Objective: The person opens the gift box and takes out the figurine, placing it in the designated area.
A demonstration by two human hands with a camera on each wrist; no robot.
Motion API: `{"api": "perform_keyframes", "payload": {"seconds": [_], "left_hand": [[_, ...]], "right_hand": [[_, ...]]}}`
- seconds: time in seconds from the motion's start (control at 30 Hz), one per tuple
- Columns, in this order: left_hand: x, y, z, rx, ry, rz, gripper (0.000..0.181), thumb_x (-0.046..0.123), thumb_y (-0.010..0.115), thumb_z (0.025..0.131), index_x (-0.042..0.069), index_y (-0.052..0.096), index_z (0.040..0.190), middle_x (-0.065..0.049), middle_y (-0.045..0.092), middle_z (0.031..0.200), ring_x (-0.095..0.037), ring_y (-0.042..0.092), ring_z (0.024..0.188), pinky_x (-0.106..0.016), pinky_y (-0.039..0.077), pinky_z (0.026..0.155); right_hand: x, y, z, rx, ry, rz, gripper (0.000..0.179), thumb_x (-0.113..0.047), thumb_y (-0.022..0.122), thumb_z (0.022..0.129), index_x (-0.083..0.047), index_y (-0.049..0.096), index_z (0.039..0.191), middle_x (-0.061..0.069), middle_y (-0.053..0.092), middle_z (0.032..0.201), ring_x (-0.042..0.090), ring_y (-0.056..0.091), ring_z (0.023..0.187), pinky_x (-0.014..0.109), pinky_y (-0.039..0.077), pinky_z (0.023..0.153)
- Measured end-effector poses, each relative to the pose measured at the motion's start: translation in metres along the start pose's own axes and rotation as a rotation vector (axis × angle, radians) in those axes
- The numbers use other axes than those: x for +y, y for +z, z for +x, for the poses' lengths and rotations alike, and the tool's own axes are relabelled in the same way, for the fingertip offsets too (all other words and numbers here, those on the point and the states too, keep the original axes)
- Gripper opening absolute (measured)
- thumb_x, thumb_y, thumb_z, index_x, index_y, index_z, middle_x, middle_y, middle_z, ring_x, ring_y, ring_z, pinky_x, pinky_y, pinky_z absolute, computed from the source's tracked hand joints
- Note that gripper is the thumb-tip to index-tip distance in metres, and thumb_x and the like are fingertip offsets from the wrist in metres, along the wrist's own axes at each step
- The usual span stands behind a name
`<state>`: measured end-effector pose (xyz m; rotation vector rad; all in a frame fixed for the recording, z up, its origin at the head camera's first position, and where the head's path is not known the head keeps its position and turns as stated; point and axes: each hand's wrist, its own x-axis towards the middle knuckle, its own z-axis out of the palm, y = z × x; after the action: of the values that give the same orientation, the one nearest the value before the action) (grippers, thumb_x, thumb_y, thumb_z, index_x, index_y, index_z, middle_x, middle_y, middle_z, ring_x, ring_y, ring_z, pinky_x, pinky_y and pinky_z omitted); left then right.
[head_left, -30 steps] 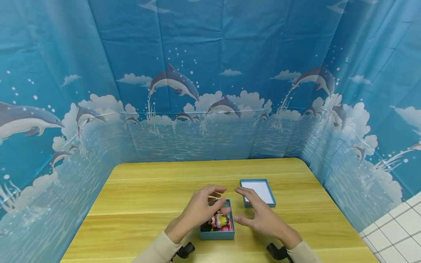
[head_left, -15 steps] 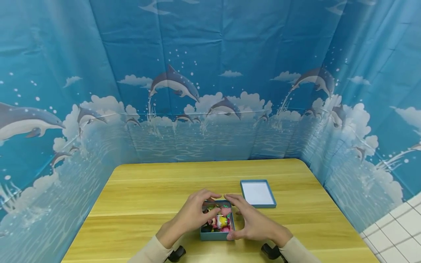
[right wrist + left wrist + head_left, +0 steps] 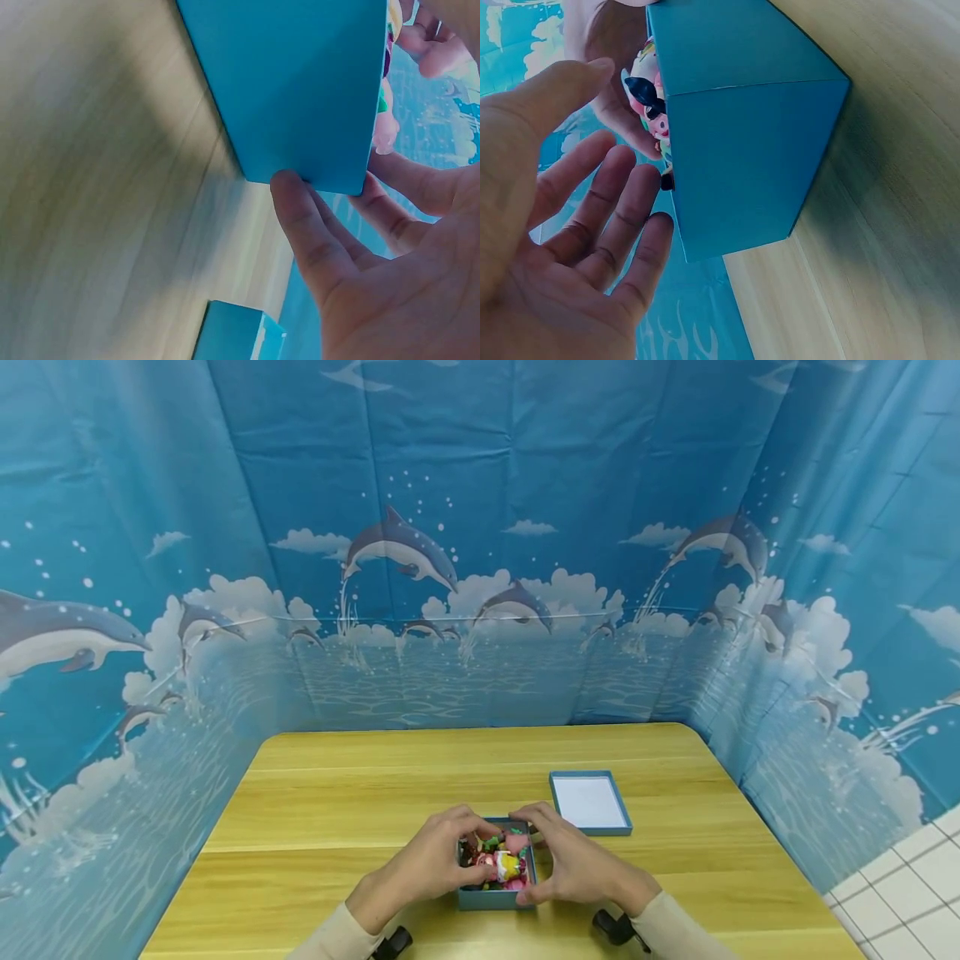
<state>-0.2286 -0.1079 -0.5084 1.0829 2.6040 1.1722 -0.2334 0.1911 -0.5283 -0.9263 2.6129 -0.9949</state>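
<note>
A blue open box [image 3: 491,901] full of small toy figures stands near the table's front. On top lies a doll figurine [image 3: 509,866] with a yellow and white dress. My left hand [image 3: 423,858] is over the box's left side, thumb and fingers spread apart around the figurines. In the left wrist view its fingertips [image 3: 658,180] are close to a figurine with a black bow [image 3: 641,90]; contact is unclear. My right hand [image 3: 581,864] holds the box by its right side, thumb at the near corner, fingers at the far one. The box's left part is partly hidden.
Behind the box to the right, the blue lid [image 3: 588,802] lies with its white inside up. The wooden table [image 3: 315,810] reaches back to a dolphin-printed curtain [image 3: 420,685]. White tiles [image 3: 907,885] show at the right.
Both hands have come down to the box. The right hand has moved left and taken hold of its right side; the left hand's fingers have lowered over the figurines.
</note>
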Motion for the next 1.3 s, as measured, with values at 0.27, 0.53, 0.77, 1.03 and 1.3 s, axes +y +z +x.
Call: {"api": "perform_keyframes", "payload": {"seconds": [0.27,0.53,0.77,1.03,1.3], "left_hand": [[-0.001,0.002,0.002,-0.051,-0.005,0.088,0.037,0.029,0.092,0.104,0.015,0.082,0.138,0.003,0.072,0.113,-0.006,0.068,0.097,-0.021,0.063,0.085],[0.005,0.003,0.008,-0.06,-0.044,0.158,0.032,0.03,0.096,0.1,0.017,0.085,0.127,0.007,0.071,0.105,-0.006,0.065,0.089,-0.016,0.057,0.08],[0.011,0.007,0.013,-0.048,-0.073,0.239,0.03,0.027,0.102,0.094,0.018,0.085,0.117,0.009,0.07,0.1,0.0,0.061,0.085,-0.015,0.056,0.076],[0.01,0.007,0.014,-0.04,-0.074,0.227,0.028,0.024,0.103,0.091,0.02,0.086,0.112,0.011,0.075,0.1,0.001,0.062,0.084,-0.016,0.056,0.075],[0.007,0.01,0.012,-0.025,-0.061,0.235,0.026,0.025,0.102,0.092,0.021,0.087,0.112,0.013,0.075,0.1,-0.001,0.061,0.085,-0.016,0.054,0.076]], "right_hand": [[-0.004,-0.006,0.004,-0.031,0.01,0.018,0.108,-0.059,0.099,0.091,-0.013,0.046,0.173,0.009,0.052,0.166,0.036,0.067,0.146,0.062,0.061,0.121],[-0.002,-0.005,0.004,-0.027,0.019,0.029,0.107,-0.058,0.099,0.091,-0.012,0.046,0.172,0.008,0.052,0.165,0.035,0.065,0.148,0.064,0.059,0.124],[0.001,-0.005,0.005,-0.024,0.021,0.049,0.111,-0.06,0.1,0.09,-0.009,0.045,0.172,0.008,0.052,0.165,0.036,0.064,0.148,0.064,0.058,0.124],[0.003,-0.003,0.006,-0.023,0.023,0.071,0.11,-0.059,0.1,0.09,-0.01,0.045,0.172,0.008,0.052,0.164,0.035,0.064,0.149,0.064,0.057,0.125],[0.005,-0.001,0.005,-0.021,0.012,0.083,0.106,-0.055,0.1,0.092,-0.013,0.044,0.171,0.009,0.051,0.165,0.036,0.063,0.148,0.062,0.058,0.125]]}}
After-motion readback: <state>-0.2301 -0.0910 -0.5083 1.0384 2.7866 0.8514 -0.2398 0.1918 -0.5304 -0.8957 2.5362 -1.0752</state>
